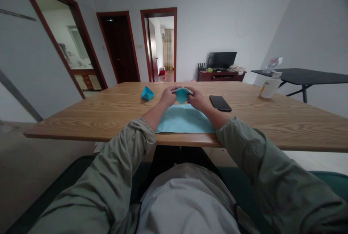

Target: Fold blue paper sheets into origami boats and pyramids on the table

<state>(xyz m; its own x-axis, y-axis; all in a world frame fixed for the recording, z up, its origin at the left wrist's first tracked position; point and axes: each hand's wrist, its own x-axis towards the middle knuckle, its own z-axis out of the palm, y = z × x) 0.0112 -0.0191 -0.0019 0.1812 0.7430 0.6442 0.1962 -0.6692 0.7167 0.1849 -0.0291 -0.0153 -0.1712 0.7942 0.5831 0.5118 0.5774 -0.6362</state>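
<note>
1. A wood-grain table (108,119) with a smooth, varnished top stands in a plain white room.
2. The left hand (168,97) and right hand (198,100) are together, pinching a small folded blue paper (182,95) above the table.
3. A flat, creased pale blue sheet (185,119) lies beneath them, near the table's edge.
4. A pointed blue paper fold (147,93) sits left; a black smartphone (220,103) lies right; a white plastic bottle (269,87) stands farther right.

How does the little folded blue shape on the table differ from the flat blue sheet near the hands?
The folded paper shape stands up; the paper sheet lies flat. The shape is far smaller and deeper blue. The shape sits left of the left hand; the sheet lies below it and the right hand. Both rest on the wooden table.
</note>
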